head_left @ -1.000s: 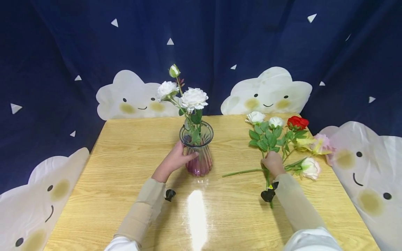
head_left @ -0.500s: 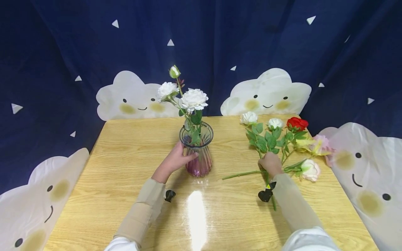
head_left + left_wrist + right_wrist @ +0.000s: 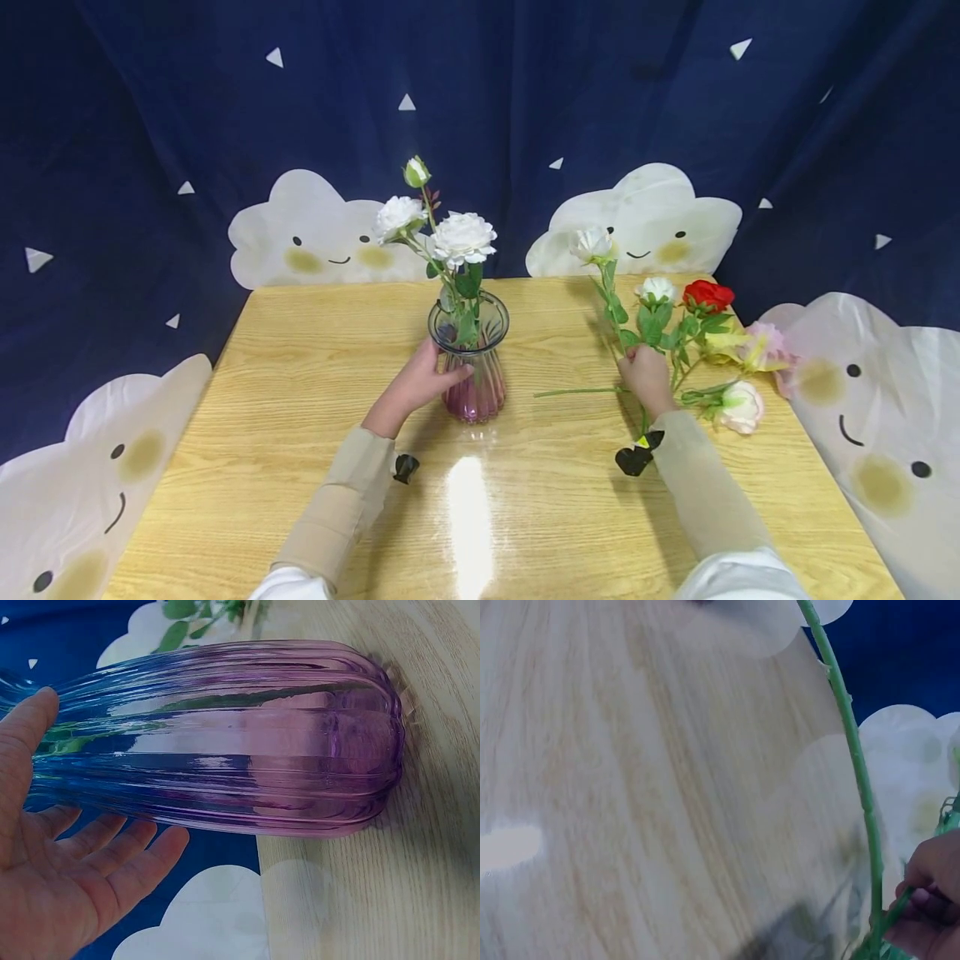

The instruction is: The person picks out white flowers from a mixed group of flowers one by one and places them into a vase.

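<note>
Head view: right hand, frame center-right, pinches white rose stem, long axis near upright, bloom up-left of grip; vase lies left, w/ left hand cupped on it, fingers relaxed. Left wrist: ribbed purple-blue glass on table. Right wrist: thin green stem clenched lower right.
</note>
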